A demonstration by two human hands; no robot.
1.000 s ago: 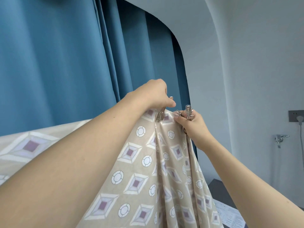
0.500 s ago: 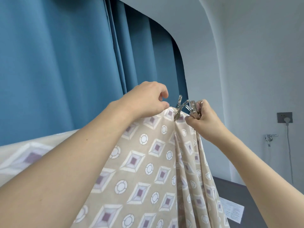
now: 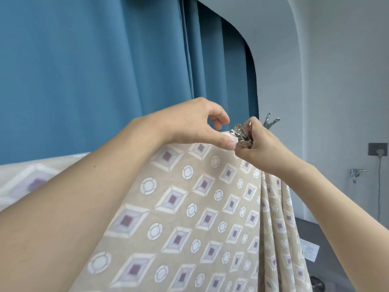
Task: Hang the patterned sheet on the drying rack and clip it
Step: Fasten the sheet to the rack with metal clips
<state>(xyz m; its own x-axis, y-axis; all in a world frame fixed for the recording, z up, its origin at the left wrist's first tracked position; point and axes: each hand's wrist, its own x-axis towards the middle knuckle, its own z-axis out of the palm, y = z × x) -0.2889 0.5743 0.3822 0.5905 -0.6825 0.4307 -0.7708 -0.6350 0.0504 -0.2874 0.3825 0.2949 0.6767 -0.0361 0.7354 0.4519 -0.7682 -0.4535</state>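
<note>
Single head-worn view, tilted slightly upward, close over both raised forearms.

The sheet [image 3: 189,218] hangs before the curtain [image 3: 94,70]; clips [image 3: 242,134] at its top edge (two o'clock), socket [image 3: 377,149] at three.

Background: a blue curtain [image 3: 105,70] hangs in vertical pleats across the left and centre, ending against a pale grey wall [image 3: 336,81] that curves at the top. On the wall at right, a grey socket plate [image 3: 378,149] carries a white plug, its cable [image 3: 379,190] dropping straight down. Just left of the cable sits a chrome tap [image 3: 356,172]. Lower right, a white printed sheet of paper [image 3: 309,250] lies on a dark grey surface [image 3: 328,245].
</note>
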